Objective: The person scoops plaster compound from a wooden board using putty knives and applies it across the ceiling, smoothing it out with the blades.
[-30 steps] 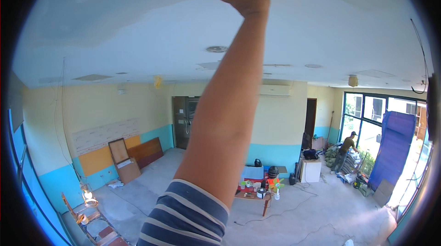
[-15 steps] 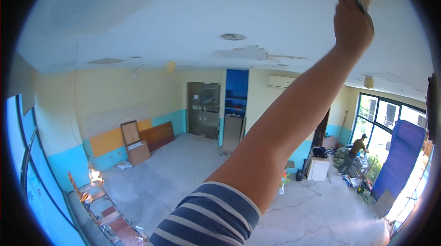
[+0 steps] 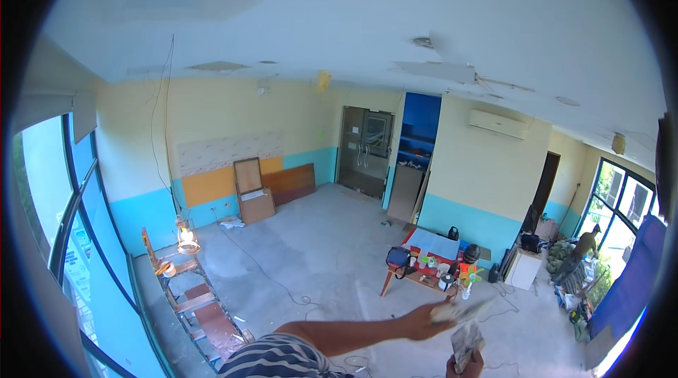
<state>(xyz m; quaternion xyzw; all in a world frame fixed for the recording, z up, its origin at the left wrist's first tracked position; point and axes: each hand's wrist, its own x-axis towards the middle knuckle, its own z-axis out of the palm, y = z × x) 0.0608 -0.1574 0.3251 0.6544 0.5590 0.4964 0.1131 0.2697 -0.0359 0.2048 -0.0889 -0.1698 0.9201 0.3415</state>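
My left arm, in a striped sleeve, reaches across the lower middle toward the right. My left hand (image 3: 424, 321) is closed on a flat, pale blade, apparently a putty knife (image 3: 466, 310), smeared by motion. Just below it, at the lower edge, my right hand (image 3: 467, 367) grips a second putty knife (image 3: 467, 344), its wide grey blade pointing up and streaked with whitish paste. The two blades are close together; whether they touch I cannot tell. Both handles are mostly hidden by the fingers. Overhead spreads the white ceiling (image 3: 318, 18), with patches and holes.
Far below, a cluttered table (image 3: 387, 282) stands right of the middle. A wooden ladder-like frame (image 3: 187, 300) with a lit lamp (image 3: 187, 237) is at the left. Cables (image 3: 265, 272) cross the floor. Another person (image 3: 585, 245) bends by the right window. Boards (image 3: 254, 201) lean against the wall.
My left hand has come down from the ceiling at the upper right to the lower middle with its putty knife. My right hand and its putty knife have come into view; the view has shifted left.
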